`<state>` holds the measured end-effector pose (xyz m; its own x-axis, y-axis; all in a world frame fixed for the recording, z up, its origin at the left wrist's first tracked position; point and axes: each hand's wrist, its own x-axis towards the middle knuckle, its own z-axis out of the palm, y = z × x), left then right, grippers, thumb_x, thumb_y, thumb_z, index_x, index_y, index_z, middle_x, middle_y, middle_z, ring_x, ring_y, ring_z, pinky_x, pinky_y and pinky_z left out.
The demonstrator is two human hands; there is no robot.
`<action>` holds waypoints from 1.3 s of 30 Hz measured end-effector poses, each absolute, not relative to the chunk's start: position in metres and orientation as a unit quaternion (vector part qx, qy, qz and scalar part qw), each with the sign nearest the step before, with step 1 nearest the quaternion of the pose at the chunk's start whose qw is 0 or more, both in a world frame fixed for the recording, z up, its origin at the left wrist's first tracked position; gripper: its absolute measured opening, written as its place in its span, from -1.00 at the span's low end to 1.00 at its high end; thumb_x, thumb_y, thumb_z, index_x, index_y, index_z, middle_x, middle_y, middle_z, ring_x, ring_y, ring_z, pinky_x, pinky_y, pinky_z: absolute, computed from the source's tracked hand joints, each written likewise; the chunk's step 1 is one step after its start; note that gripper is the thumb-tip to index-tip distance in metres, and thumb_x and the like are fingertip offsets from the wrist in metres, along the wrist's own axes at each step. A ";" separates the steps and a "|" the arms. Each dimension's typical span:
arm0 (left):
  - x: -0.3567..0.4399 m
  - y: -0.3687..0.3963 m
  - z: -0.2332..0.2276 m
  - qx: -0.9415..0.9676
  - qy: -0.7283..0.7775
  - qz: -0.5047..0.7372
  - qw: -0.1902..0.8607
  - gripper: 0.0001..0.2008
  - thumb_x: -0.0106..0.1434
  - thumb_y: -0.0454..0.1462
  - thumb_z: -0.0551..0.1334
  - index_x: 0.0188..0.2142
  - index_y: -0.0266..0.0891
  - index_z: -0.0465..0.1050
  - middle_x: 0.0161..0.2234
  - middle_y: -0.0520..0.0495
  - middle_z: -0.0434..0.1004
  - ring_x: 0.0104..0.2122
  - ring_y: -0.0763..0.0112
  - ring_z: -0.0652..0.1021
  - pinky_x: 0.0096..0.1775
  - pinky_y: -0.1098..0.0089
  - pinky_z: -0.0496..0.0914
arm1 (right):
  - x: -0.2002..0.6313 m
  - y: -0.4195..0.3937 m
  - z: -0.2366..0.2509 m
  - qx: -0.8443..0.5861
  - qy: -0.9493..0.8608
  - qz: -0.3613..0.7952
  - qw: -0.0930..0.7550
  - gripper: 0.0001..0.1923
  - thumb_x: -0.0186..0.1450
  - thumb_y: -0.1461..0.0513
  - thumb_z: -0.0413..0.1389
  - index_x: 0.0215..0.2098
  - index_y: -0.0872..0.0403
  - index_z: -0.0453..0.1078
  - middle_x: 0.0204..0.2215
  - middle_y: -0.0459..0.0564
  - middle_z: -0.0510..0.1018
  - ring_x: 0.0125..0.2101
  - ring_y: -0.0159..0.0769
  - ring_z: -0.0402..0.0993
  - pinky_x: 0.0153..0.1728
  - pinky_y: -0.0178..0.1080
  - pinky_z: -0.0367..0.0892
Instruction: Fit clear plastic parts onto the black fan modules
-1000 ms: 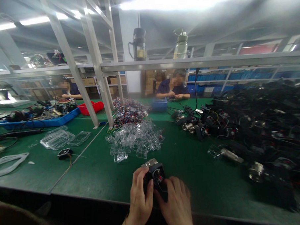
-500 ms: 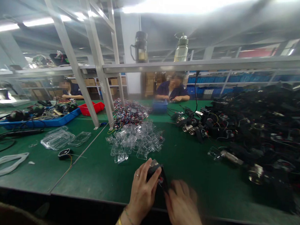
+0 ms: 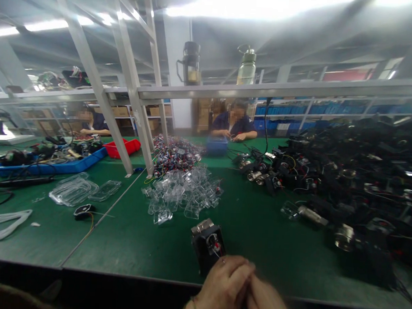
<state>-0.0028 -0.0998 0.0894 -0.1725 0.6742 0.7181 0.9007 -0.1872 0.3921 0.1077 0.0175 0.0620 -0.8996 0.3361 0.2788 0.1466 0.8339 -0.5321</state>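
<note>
The left hand (image 3: 226, 283) and right hand (image 3: 266, 300) are curled shut together, touching the near edge of the black module (image 3: 208, 246) on the green worktop (image 3: 137, 238); whether they grip it is unclear.

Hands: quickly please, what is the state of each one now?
Left hand: fingers curled, at the black module; grip cannot be told.
Right hand: blurred, cannot be told.

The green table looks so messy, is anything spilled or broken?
Nothing looks broken. The clear plastic covers lie in a loose heap, not stacked, and the black parts sprawl in a tangled pile on the right. The black unit stands upright by the hands.
</note>
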 end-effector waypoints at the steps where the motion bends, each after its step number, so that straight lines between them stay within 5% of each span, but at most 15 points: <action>1: -0.004 -0.097 0.083 -0.618 -0.635 -0.448 0.117 -0.65 0.41 -0.34 0.00 0.15 -0.24 0.31 -0.11 -0.21 0.57 -0.15 0.30 0.58 -0.09 0.31 0.53 | 0.110 0.021 0.066 -0.134 -0.933 0.292 0.159 -0.66 0.39 0.27 -0.16 -0.24 0.01 0.47 -0.45 0.03 0.66 -0.45 -0.16 0.63 -0.43 -0.27 0.46; 5: -0.011 -0.093 0.067 -0.620 -0.655 -0.419 0.102 -0.61 0.34 -0.40 0.04 0.13 -0.22 0.32 -0.16 -0.16 0.57 -0.23 0.27 0.57 -0.15 0.26 0.52 | 0.115 0.033 0.083 -0.161 -0.904 0.375 0.127 -0.62 0.42 0.13 -0.19 -0.26 0.01 0.44 -0.34 0.10 0.66 -0.34 -0.12 0.63 -0.31 -0.21 0.48; 11: -0.010 -0.090 0.070 -0.608 -0.671 -0.412 0.102 -0.71 0.34 -0.41 0.07 -0.02 -0.19 0.43 -0.30 -0.08 0.54 -0.33 0.32 0.52 -0.24 0.34 0.48 | 0.111 0.037 0.092 -0.213 -0.888 0.389 0.120 -0.57 0.40 0.02 -0.17 -0.45 -0.02 0.38 -0.45 0.03 0.62 -0.39 -0.13 0.60 -0.34 -0.21 0.44; 18: -0.007 -0.088 0.063 -0.606 -0.697 -0.361 0.131 -0.78 0.32 -0.41 0.06 -0.19 -0.20 0.45 -0.42 -0.07 0.46 -0.40 0.26 0.47 -0.30 0.28 0.42 | 0.119 0.040 0.090 -0.230 -0.930 0.241 0.152 -0.58 0.39 0.06 -0.14 -0.50 -0.05 0.39 -0.55 0.01 0.60 -0.51 -0.07 0.58 -0.48 -0.16 0.36; 30: -0.006 -0.086 0.067 -0.602 -0.713 -0.340 0.113 -0.81 0.32 -0.42 0.04 -0.33 -0.20 0.37 -0.44 -0.05 0.42 -0.41 0.27 0.43 -0.32 0.29 0.35 | 0.121 0.050 0.080 -0.231 -0.938 0.229 0.119 -0.57 0.40 0.06 -0.13 -0.50 -0.05 0.44 -0.54 0.00 0.63 -0.51 -0.09 0.60 -0.48 -0.20 0.34; 36: -0.007 -0.088 0.070 -0.602 -0.703 -0.364 0.101 -0.80 0.33 -0.44 0.04 -0.29 -0.20 0.40 -0.43 -0.04 0.42 -0.41 0.29 0.42 -0.33 0.30 0.34 | 0.125 0.082 0.087 -0.213 -0.882 0.421 0.021 -0.54 0.34 -0.02 -0.02 -0.60 0.01 0.37 -0.65 -0.09 0.49 -0.57 -0.27 0.42 -0.52 -0.30 0.24; 39: -0.007 -0.090 0.069 -0.587 -0.707 -0.385 0.088 -0.78 0.36 -0.42 0.02 -0.24 -0.20 0.42 -0.40 -0.05 0.45 -0.39 0.28 0.43 -0.30 0.29 0.36 | 0.132 0.099 0.087 -0.284 -0.824 0.487 0.058 -0.49 0.34 -0.13 -0.06 -0.57 0.02 0.33 -0.68 -0.12 0.39 -0.62 -0.30 0.33 -0.57 -0.31 0.21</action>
